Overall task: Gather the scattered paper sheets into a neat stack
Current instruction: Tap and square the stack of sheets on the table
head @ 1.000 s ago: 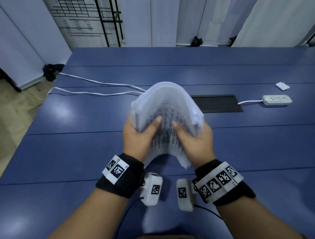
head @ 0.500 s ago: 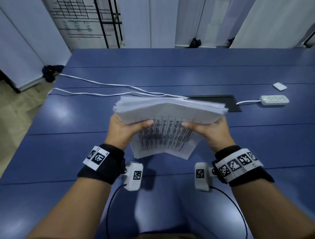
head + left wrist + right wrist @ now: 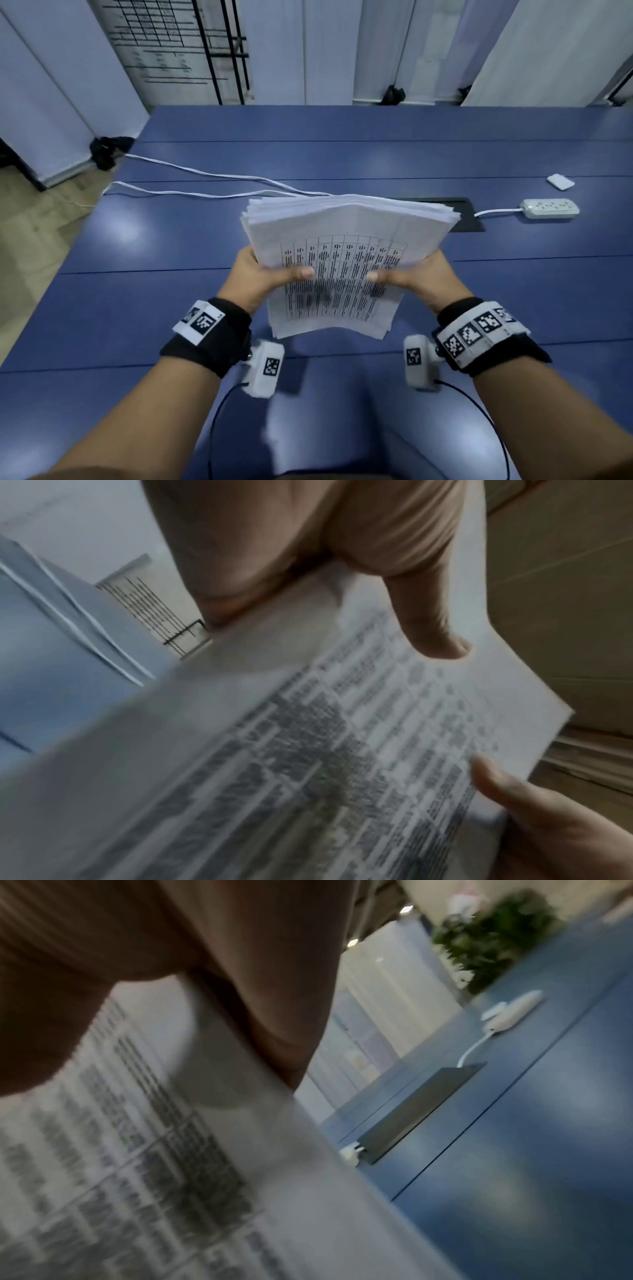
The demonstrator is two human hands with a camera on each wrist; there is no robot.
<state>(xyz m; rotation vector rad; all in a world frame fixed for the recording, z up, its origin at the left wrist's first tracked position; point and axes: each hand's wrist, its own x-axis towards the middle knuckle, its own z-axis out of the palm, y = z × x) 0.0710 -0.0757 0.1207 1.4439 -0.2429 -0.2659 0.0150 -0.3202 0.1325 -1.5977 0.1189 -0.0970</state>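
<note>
A paper stack (image 3: 346, 260) is held above the desk (image 3: 137, 308) between both hands; behind it lie cables (image 3: 205, 178), with a power strip (image 3: 550, 208) at right.

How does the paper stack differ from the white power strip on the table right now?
The paper stack is held off the table by both hands, left and right; the power strip lies flat on the blue table. The stack's top sheet shows a printed grid; the strip shows sockets and trails a cord. The stack's edges are fanned; the strip is rigid. Both are white.
</note>
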